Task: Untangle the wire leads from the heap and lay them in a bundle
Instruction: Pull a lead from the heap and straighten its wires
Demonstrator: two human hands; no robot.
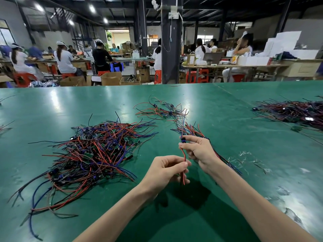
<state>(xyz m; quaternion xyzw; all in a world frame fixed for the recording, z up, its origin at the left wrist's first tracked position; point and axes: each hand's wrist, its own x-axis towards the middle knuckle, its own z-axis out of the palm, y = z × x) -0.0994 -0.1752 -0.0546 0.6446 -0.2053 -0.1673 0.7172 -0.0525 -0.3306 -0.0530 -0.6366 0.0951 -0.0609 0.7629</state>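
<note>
A red lead [183, 158] hangs over the table's [227, 198] near middle. The left hand [166, 170] pinches it low down. The right hand [199, 151] pinches its blue top and grips a bundle [190, 130]. The heap [94, 151] lies left, and a pile [297, 112] sits at the right edge.

You can read no text, number or brand anywhere; the pale label on the brown cardboard box [191, 59] beyond the green desk [104, 102] is too blurred.

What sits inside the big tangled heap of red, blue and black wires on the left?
In the tangled heap, small green circuit boards show among the wires; anything deeper, against the green table, is covered.
</note>
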